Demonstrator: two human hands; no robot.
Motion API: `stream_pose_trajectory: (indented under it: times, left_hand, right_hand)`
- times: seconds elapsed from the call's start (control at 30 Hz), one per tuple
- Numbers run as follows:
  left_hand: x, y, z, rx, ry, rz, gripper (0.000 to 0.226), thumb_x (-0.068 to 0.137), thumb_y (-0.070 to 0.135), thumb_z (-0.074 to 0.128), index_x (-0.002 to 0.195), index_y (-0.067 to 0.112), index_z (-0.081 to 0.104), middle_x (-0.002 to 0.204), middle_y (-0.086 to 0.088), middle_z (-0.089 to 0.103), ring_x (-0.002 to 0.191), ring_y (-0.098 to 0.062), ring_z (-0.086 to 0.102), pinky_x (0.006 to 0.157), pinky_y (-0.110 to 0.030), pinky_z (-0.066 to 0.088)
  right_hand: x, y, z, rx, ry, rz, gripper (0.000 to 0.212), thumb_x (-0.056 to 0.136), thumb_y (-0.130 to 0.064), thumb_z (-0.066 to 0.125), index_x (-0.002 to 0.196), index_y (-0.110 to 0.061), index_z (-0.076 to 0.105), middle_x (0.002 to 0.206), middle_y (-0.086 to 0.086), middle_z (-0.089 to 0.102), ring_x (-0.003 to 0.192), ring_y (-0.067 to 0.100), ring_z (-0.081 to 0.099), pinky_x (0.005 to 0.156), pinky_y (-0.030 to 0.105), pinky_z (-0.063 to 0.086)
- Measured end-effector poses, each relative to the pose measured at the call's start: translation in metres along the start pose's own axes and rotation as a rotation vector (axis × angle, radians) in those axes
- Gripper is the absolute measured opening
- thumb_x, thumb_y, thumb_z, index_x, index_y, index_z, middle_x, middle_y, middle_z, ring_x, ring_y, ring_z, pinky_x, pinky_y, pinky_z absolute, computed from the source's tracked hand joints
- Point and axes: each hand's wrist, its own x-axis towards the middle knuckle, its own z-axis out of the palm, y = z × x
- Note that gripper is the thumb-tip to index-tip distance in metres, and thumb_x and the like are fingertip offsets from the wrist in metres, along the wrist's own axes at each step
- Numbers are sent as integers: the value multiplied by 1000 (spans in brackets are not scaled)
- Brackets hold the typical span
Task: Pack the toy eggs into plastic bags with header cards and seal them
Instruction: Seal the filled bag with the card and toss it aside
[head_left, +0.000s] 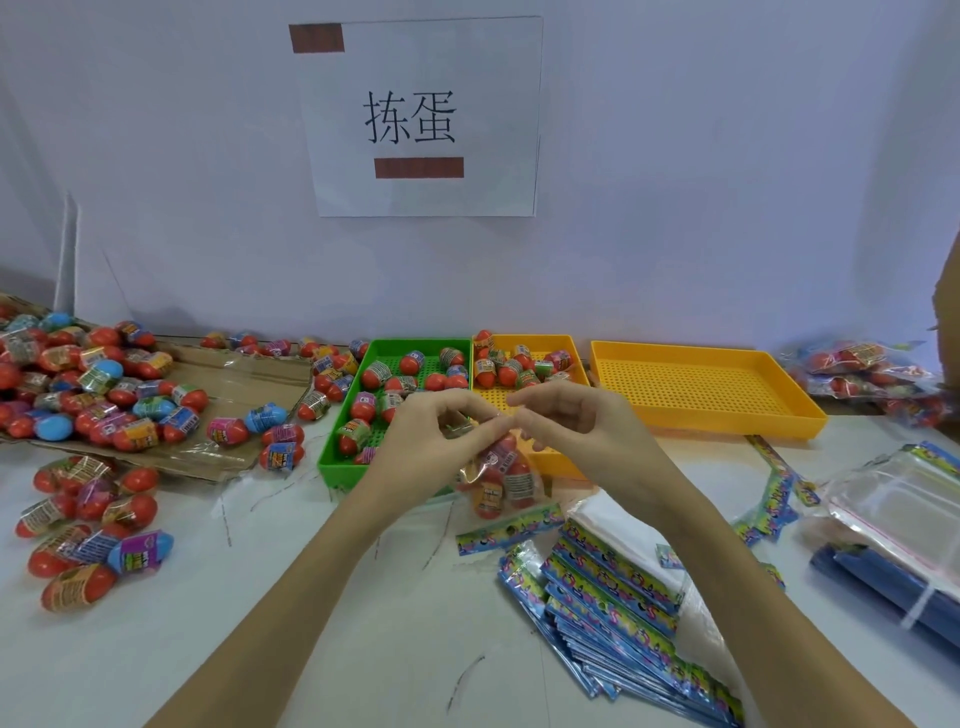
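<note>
Both hands are raised above the table: the left hand (434, 426) and the right hand (566, 415) pinch with curled fingers the top of a clear plastic bag (498, 480), which hangs in front of the green tray (332, 441) with several toy eggs (511, 475) inside. I judge the danger is in the mouth of the bag: if the pinch loosens before it is sealed, the eggs can pull the bag down and roll out. The header card (506, 530) lies on the table just below the bag, so the seal could also be made without it.

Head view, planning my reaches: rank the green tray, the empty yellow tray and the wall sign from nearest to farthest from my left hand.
1. green tray, right beside the left hand, to its left.
2. empty yellow tray, off to the right.
3. wall sign, up on the back wall.
</note>
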Motion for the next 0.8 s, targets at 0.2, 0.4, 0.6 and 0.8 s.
stream_pose_trajectory:
  times: [0.2,0.4,0.6,0.8]
  left_hand:
    - [2,-6,-6,-174,25,-80,1,89,30,80,89,30,81,90,3,78,86,-19,75,75,-34,64]
    - [0,0,-8,-96,-67,-22,20,77,53,79,92,40,80,89,10,78,77,-11,71,70,-26,62]
    - [2,-1,-9,-173,96,-83,3,92,24,77,92,21,76,86,1,76,81,-13,73,75,-24,59]
    - [4,-3,-14,-286,197,-153,8,95,22,73,98,14,75,92,-4,77,87,-18,72,77,-27,57]
  right_hand:
    - [-1,4,-1,6,0,112,10,91,-24,78,94,-15,78,89,5,77,85,16,71,77,26,58]
    - [-2,0,4,-57,-38,76,5,96,-16,70,92,-13,73,88,9,72,80,13,66,72,23,55]
    - [-2,-4,-7,-200,-69,57,11,100,-28,66,103,-25,76,93,-10,75,89,7,70,80,23,59]
    - [0,-2,-19,-162,73,0,16,94,-29,74,89,-15,78,77,1,74,72,13,68,65,20,51]
